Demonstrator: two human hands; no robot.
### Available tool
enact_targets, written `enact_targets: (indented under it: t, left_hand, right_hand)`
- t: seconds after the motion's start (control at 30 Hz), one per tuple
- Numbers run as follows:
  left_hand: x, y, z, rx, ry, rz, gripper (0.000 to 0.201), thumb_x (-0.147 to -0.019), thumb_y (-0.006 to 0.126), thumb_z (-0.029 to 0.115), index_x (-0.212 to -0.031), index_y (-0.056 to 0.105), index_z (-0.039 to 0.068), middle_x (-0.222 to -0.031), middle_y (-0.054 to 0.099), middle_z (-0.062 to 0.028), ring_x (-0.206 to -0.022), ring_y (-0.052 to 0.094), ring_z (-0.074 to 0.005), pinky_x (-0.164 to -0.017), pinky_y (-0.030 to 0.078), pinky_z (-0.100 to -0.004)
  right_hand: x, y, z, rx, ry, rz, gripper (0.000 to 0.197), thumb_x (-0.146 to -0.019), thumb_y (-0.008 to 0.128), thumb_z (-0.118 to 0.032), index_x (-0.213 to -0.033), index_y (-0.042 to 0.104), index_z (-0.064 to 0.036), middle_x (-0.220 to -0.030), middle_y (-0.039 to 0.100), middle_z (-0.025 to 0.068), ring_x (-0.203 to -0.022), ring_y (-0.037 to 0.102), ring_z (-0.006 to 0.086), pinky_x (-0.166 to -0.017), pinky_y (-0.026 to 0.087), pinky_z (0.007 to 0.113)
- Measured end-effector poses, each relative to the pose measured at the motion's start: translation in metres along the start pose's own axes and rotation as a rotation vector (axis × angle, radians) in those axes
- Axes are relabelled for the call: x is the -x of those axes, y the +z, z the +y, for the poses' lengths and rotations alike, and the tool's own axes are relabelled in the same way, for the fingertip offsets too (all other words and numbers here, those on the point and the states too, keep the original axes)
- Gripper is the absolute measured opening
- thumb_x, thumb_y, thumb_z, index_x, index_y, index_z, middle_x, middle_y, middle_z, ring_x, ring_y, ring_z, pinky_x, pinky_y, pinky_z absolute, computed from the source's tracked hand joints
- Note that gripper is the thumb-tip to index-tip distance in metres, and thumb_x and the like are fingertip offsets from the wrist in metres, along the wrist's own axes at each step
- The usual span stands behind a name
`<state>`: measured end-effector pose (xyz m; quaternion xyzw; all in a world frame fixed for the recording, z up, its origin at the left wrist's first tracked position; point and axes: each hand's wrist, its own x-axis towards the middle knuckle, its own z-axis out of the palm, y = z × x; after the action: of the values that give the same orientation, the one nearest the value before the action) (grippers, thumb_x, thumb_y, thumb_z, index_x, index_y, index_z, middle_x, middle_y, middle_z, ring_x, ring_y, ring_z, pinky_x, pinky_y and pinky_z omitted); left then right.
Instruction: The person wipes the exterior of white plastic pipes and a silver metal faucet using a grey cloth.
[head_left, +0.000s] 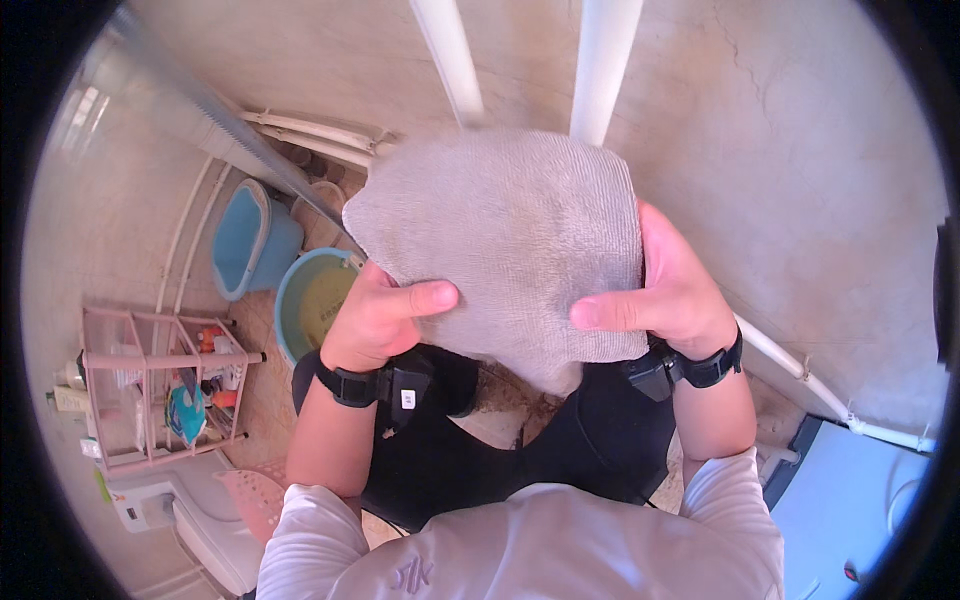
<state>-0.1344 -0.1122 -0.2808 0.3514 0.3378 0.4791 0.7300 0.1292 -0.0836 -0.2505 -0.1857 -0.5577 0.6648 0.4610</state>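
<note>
- Towel (510,240): grey cloth, looped terry pile, matt, fine ribbed texture.
- Wall (800,150): beige plaster, matt, rough, hairline cracks.
- Pipes (600,60): white plastic, smooth, slight sheen.
- Basins (250,240): blue plastic, smooth, semi-gloss.
- Rack (150,390): pink plastic, smooth.
- Wrist straps (350,385): black, matt, look like woven fabric with plastic housings.
- Sleeves (310,540): white knit cloth, matt.

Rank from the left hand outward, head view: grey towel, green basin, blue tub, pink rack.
1. grey towel: held in the left hand.
2. green basin: just to its left.
3. blue tub: beyond the basin, upper left.
4. pink rack: far left.
</note>
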Motion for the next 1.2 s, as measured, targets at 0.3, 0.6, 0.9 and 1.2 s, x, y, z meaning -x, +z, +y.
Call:
enact_targets:
  t: [0.3,0.6,0.9,1.2]
  left_hand:
    - [0.004,-0.020,0.031,-0.881,0.846,-0.007,0.016,-0.075,0.078,0.000,-0.089,0.072,0.001,-0.096,0.073,-0.0126,-0.086,0.070,-0.0221,-0.075,0.056,-0.0311]
    - [-0.004,-0.014,0.031,-0.605,0.823,-0.124,0.007,-0.086,0.070,-0.004,-0.090,0.066,0.001,-0.105,0.071,-0.0186,-0.096,0.070,-0.0251,-0.082,0.056,-0.0343]
    - [-0.008,-0.032,0.025,-0.986,0.301,0.004,0.038,-0.090,0.060,-0.007,-0.127,0.054,0.000,-0.105,0.068,-0.0077,-0.097,0.065,-0.0115,-0.084,0.051,-0.0251]
    - [-0.011,-0.008,-0.001,0.095,-0.188,0.272,0.028,-0.088,0.065,0.001,-0.116,0.063,-0.003,-0.104,0.068,-0.0054,-0.091,0.064,-0.0121,-0.081,0.051,-0.0268]
  right_hand:
    - [-0.013,-0.026,-0.005,0.536,-0.591,-0.375,0.034,-0.068,0.056,0.016,-0.094,0.073,0.0014,-0.106,0.073,0.0171,-0.096,0.070,0.0347,-0.084,0.056,0.041]
    - [-0.007,-0.019,0.042,0.410,-0.369,0.170,0.042,-0.080,0.074,0.001,-0.121,0.065,-0.0026,-0.114,0.072,0.0121,-0.101,0.070,0.0234,-0.091,0.055,0.033]
    - [0.024,-0.018,0.093,-0.060,0.310,0.327,0.033,-0.094,0.061,-0.008,-0.127,0.060,-0.0037,-0.098,0.066,-0.0016,-0.084,0.060,0.0092,-0.072,0.049,0.024]
    - [0.046,0.005,0.122,0.195,0.220,0.635,0.047,-0.090,0.072,-0.021,-0.126,0.057,0.0039,-0.097,0.071,0.0087,-0.079,0.064,0.0155,-0.071,0.050,0.027]
